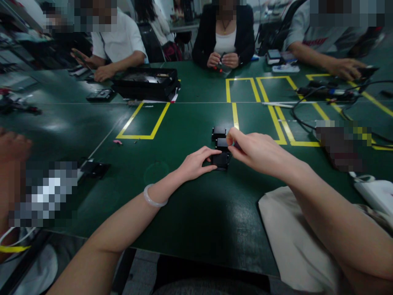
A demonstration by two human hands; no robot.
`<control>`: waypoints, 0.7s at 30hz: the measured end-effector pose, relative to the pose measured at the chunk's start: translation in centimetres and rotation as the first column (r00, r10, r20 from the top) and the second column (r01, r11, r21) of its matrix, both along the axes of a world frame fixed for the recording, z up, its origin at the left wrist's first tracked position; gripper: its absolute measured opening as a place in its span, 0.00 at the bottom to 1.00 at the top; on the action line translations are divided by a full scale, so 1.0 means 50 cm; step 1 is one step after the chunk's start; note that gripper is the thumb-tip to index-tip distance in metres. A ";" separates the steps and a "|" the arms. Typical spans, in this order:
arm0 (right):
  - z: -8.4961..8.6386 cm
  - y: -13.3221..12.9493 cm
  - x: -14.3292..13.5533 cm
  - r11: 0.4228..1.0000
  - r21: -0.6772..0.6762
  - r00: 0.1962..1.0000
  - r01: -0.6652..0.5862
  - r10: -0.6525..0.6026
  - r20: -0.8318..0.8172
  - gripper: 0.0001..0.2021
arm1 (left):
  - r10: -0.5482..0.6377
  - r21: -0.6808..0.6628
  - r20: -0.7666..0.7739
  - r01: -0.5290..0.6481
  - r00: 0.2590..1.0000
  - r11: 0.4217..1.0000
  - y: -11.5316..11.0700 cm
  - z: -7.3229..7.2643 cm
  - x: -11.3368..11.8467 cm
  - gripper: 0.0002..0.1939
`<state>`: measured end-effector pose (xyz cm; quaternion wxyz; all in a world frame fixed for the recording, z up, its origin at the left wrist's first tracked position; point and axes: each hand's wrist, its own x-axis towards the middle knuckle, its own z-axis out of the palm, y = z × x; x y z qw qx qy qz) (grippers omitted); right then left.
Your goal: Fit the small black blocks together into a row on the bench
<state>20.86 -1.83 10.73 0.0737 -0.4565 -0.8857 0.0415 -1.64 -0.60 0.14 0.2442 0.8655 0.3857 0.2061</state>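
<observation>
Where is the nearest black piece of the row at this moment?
In the head view, the nearest black piece lies just right of centre on the table, touched by the left hand, beside the middle piece.

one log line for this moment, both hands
left hand: thumb and finger on nearest black block | right hand: fingertips at middle block | surface: green table

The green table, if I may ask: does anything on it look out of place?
Perhaps the small pink scrap, lying loose just outside the left yellow tape outline: it seems stray, attached to nothing visible.
</observation>
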 end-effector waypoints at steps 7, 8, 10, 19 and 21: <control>0.001 0.001 0.000 0.999 0.035 0.998 0.018 -0.020 0.055 0.10 | -0.007 0.012 0.002 0.007 1.000 1.000 0.000 0.000 -0.001 0.23; 0.000 0.001 0.001 1.000 0.025 0.999 0.018 -0.019 0.049 0.10 | -0.006 0.013 0.003 0.006 1.000 1.000 0.000 -0.001 -0.001 0.24; 0.000 0.001 0.002 1.000 -0.006 1.000 0.008 -0.008 0.022 0.09 | -0.004 0.016 0.003 0.004 1.000 1.000 0.000 -0.002 -0.001 0.24; 0.002 0.000 0.001 1.000 0.021 0.999 0.013 -0.014 0.050 0.11 | 0.002 0.027 -0.010 -0.002 1.000 1.000 0.000 -0.002 -0.001 0.23; 0.000 0.000 0.000 0.999 0.026 0.998 0.019 -0.020 0.057 0.10 | 0.000 0.021 -0.011 0.000 1.000 1.000 0.000 -0.001 -0.001 0.24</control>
